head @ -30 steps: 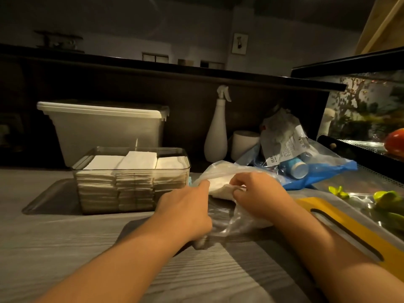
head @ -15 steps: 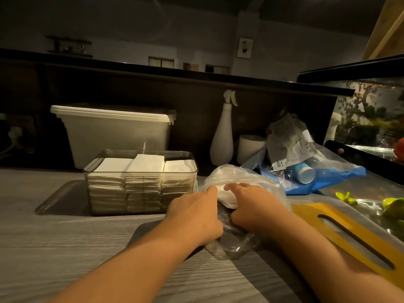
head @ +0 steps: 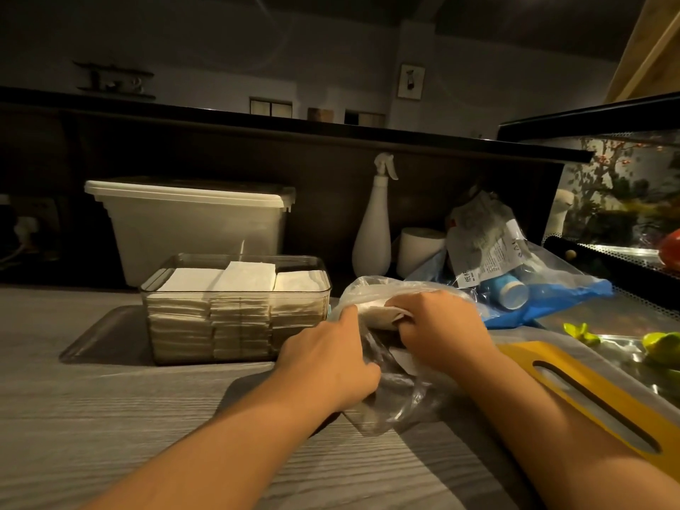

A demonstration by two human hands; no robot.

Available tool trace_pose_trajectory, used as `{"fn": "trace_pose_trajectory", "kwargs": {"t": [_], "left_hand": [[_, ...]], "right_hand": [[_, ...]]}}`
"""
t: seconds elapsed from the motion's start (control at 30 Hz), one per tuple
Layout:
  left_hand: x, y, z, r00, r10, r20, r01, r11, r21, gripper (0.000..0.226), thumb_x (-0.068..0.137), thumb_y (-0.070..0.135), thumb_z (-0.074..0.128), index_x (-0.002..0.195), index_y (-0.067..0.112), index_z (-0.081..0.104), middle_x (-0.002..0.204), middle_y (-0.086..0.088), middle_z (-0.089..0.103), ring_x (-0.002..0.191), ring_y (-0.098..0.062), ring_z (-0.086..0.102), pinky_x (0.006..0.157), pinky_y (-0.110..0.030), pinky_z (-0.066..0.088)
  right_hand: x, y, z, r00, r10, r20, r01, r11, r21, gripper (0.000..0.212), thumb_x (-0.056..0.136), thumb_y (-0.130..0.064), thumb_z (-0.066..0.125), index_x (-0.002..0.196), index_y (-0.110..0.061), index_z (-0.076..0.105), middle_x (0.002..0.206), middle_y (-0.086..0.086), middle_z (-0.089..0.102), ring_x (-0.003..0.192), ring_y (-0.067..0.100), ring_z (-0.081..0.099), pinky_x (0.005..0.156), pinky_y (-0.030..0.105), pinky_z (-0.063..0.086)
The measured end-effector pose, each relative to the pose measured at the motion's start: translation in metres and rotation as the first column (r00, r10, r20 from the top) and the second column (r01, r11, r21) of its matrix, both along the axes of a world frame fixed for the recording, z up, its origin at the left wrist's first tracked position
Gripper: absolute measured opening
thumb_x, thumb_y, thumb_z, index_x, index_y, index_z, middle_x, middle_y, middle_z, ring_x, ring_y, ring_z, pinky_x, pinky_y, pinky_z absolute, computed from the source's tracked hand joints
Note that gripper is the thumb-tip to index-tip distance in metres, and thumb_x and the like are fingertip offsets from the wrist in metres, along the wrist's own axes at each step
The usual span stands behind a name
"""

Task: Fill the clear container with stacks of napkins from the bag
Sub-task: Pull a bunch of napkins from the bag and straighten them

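A clear container [head: 235,351] sits on a dark tray left of centre, holding three stacks of white napkins [head: 244,276] up to its rim. To its right lies a crumpled clear plastic bag [head: 395,395] on the wooden counter. My left hand [head: 327,362] holds the bag's near left edge, thumb raised along it. My right hand [head: 441,329] is inside the bag's mouth, fingers curled round a stack of napkins [head: 375,312] that shows white between my hands.
Behind the container stands a lidded translucent bin [head: 191,222]. A white spray bottle [head: 373,230], a paper roll [head: 419,248] and a blue bag of packages [head: 544,303] sit at the back right. A yellow slotted lid [head: 588,395] lies by my right forearm.
My right hand has closed round the napkin stack inside the bag and lifted it slightly. My left hand stays on the bag's edge. The view has shifted a little.
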State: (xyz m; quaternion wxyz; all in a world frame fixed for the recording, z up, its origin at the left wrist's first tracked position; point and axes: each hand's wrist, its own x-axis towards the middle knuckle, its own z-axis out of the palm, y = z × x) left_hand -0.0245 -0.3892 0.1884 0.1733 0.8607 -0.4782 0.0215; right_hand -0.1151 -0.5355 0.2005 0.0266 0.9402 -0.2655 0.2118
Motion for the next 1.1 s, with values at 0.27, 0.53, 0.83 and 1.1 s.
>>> {"fn": "trace_pose_trajectory", "kwargs": {"t": [0.27, 0.53, 0.83, 1.1], "left_hand": [[-0.003, -0.002, 0.003, 0.995, 0.104, 0.001, -0.104, 0.991, -0.088, 0.062, 0.090, 0.068, 0.047, 0.138, 0.030, 0.034, 0.114, 0.001, 0.064, 0.100, -0.023, 0.063, 0.083, -0.041, 0.055], [0.001, -0.002, -0.001, 0.991, 0.124, -0.044, -0.128, 0.987, -0.101, 0.072, 0.088, 0.050, 0.063, 0.145, 0.030, 0.026, 0.108, 0.002, 0.065, 0.095, -0.021, 0.065, 0.081, -0.041, 0.058], [0.002, 0.000, 0.004, 0.850, 0.010, -0.527, -0.149, 0.963, -0.223, 0.072, 0.078, 0.041, 0.074, 0.138, 0.040, 0.033, 0.118, 0.007, 0.055, 0.104, -0.018, 0.056, 0.089, -0.038, 0.055], [0.003, 0.014, 0.022, 0.559, -0.335, -0.759, 0.056, 0.928, -0.369, 0.075, 0.069, 0.013, 0.087, 0.131, 0.035, 0.050, 0.118, 0.004, 0.066, 0.102, -0.017, 0.064, 0.083, -0.027, 0.054]], "right_hand": [[-0.026, -0.003, 0.009, 0.957, 0.074, 0.279, -0.158, 0.942, 0.294, 0.026, 0.094, -0.018, 0.058, 0.107, -0.033, 0.075, 0.086, -0.005, 0.073, 0.081, 0.012, 0.065, 0.074, 0.037, 0.058], [-0.034, 0.002, 0.016, 0.804, 0.125, 0.582, -0.481, 0.712, 0.511, 0.018, 0.075, -0.035, 0.059, 0.078, -0.033, 0.077, 0.070, -0.010, 0.069, 0.070, 0.002, 0.061, 0.065, 0.025, 0.046], [-0.037, -0.001, 0.021, 0.665, 0.029, 0.746, -0.633, 0.552, 0.543, 0.020, 0.068, -0.022, 0.063, 0.079, -0.022, 0.080, 0.083, 0.007, 0.073, 0.084, 0.022, 0.067, 0.075, 0.039, 0.052], [-0.034, 0.003, 0.023, 0.606, -0.164, 0.779, -0.702, 0.350, 0.620, 0.022, 0.087, 0.004, 0.056, 0.094, -0.009, 0.073, 0.084, 0.004, 0.072, 0.085, 0.023, 0.065, 0.071, 0.031, 0.049]]}}
